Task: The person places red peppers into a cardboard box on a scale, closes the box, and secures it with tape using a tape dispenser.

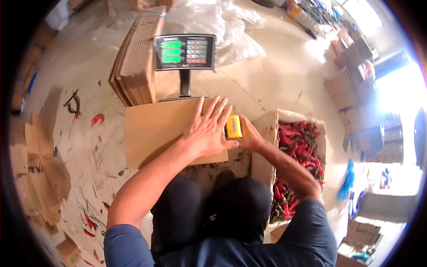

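A closed brown cardboard box (156, 133) lies in front of my knees. My left hand (208, 131) rests flat on the right part of its top, fingers spread, holding nothing. At the box's right edge my right hand (249, 133) grips a small yellow-and-black hand tool (234, 126); its exact kind is unclear. That tool bears writing, and its lower side is hidden. Just behind the box rises the post of a digital scale (184, 52), with three green displays and a keypad. Whether the box sits on the scale's platform cannot be seen.
A whitish crate of red chili peppers (302, 143) stands close on my right. Flattened cartons (140, 60) stand behind the box, near clear plastic sheeting (213, 30). Loose peppers (97, 119) and stems litter the floor at left. Cardboard boxes (350, 90) are piled at far right.
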{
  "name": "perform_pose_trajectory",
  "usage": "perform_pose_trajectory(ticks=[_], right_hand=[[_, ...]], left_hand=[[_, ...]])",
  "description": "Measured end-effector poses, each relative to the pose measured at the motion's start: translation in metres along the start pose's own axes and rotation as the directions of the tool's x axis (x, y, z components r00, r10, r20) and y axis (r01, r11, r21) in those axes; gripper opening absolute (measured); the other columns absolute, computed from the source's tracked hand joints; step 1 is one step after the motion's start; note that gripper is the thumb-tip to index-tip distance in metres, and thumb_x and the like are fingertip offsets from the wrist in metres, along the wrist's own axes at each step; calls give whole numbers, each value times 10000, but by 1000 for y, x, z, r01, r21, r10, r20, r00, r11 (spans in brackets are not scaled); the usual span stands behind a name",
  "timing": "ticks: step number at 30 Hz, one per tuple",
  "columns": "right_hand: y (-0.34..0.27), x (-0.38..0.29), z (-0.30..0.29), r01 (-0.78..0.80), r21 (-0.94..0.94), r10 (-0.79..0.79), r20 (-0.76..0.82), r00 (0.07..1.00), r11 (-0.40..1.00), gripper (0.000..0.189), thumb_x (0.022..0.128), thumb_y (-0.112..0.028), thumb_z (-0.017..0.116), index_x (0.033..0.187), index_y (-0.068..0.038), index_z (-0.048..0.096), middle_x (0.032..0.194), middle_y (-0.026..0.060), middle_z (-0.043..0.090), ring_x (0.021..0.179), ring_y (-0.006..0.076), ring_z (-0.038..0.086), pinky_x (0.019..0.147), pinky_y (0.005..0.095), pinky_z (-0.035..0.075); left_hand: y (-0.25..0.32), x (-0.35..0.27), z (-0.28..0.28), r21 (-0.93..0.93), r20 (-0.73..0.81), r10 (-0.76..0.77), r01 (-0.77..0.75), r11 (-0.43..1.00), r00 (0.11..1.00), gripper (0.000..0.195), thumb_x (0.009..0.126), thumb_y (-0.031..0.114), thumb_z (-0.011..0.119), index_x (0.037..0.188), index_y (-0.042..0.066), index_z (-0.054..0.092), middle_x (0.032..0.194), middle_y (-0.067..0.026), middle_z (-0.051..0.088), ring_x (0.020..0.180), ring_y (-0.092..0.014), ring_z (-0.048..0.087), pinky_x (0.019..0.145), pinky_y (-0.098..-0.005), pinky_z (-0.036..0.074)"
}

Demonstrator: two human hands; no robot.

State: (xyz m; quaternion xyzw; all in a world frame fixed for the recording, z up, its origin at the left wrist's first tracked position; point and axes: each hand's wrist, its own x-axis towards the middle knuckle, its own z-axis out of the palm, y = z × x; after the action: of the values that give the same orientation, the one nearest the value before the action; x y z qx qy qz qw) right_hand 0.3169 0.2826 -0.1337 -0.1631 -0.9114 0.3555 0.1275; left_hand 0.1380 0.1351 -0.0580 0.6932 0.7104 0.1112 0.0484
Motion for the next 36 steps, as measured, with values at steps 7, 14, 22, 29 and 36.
perform_pose_trajectory(ticks=[7,14,22,29,36], right_hand=[[14,23,-13,301,-191,-270,173,947,934,565,791,-189,691,1228,71,445,1135,245,564,1013,406,609,852,449,540],[67,16,69,133,-574,191,469,862,808,436,817,-178,727,1178,-4,556,1100,168,661,1016,342,680,838,440,548],[33,90,103,243,-776,531,589,609,582,426,840,-357,725,1217,-159,711,1268,47,683,1118,304,660,918,552,490],[43,71,40,48,-755,515,490,704,654,312,801,-355,743,1064,-188,767,1132,8,729,1089,244,670,796,437,498],[175,1,47,-609,-292,661,126,740,738,192,767,-103,705,939,-28,744,955,184,728,894,373,694,752,440,561]], left_hand=[[15,21,-5,32,42,74,-75,997,996,879,869,616,586,1546,117,331,1604,-164,278,1519,-361,131,1223,-587,-4],[15,26,-2,55,24,121,-122,991,992,619,960,481,527,1475,141,476,1563,-144,354,1496,-393,175,1205,-582,67],[10,29,-1,92,3,172,-172,981,985,571,1021,408,424,1522,133,400,1561,-135,370,1481,-388,224,1207,-551,90],[-14,14,-4,-685,-242,-231,3,729,942,508,996,78,509,1479,-17,383,1517,-189,430,1422,-302,393,1183,-400,288],[-80,-50,-69,-494,-288,-439,261,829,851,590,1038,299,488,1537,36,317,1590,-123,339,1481,-259,284,1214,-414,207]])
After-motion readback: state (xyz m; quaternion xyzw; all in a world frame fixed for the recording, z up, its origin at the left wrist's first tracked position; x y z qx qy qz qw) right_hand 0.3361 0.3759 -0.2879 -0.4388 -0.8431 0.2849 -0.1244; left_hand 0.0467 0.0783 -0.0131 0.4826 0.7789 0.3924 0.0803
